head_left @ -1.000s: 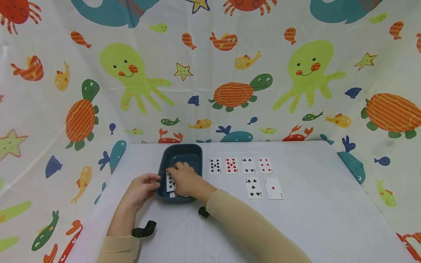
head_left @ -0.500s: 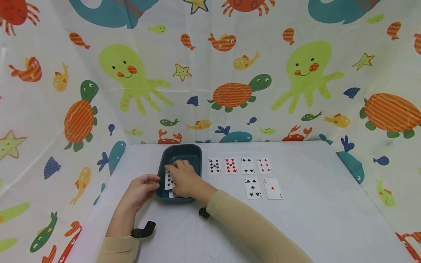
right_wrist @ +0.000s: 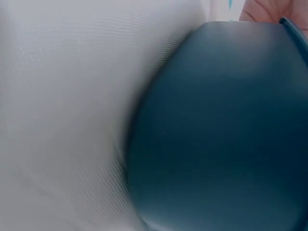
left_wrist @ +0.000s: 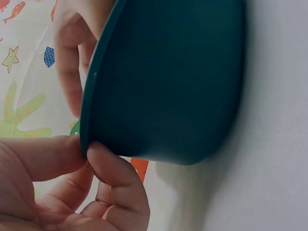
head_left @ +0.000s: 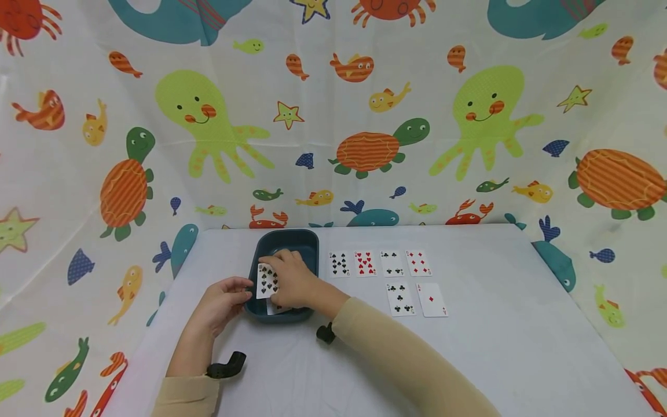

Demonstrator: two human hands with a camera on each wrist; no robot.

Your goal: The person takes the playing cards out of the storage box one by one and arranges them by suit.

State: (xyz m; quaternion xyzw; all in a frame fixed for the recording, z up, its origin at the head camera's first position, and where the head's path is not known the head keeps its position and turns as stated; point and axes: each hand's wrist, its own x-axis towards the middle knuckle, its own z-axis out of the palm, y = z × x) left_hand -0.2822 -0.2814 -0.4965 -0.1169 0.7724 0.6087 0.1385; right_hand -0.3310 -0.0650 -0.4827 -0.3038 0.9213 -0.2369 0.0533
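Note:
A deep dark-blue plastic tub stands left of the table's middle. My left hand pinches its left rim between thumb and finger, which the left wrist view shows closely. Reaching in from the right, my right hand holds a spades playing card face up, tilted over the tub's left part. Its exact number is too small to read. Beneath it, part of another white card shows in the tub; my right hand hides the rest. The right wrist view holds mostly the tub's outer wall.
To the tub's right, face-up cards lie in two rows. The back row has a spades card, a hearts card, a clubs card and a diamonds card. In front lie a five of clubs and an ace of diamonds.
The spades card in my right hand has come up and a little left, showing more of its face and of the card below. My left hand stays at the rim.

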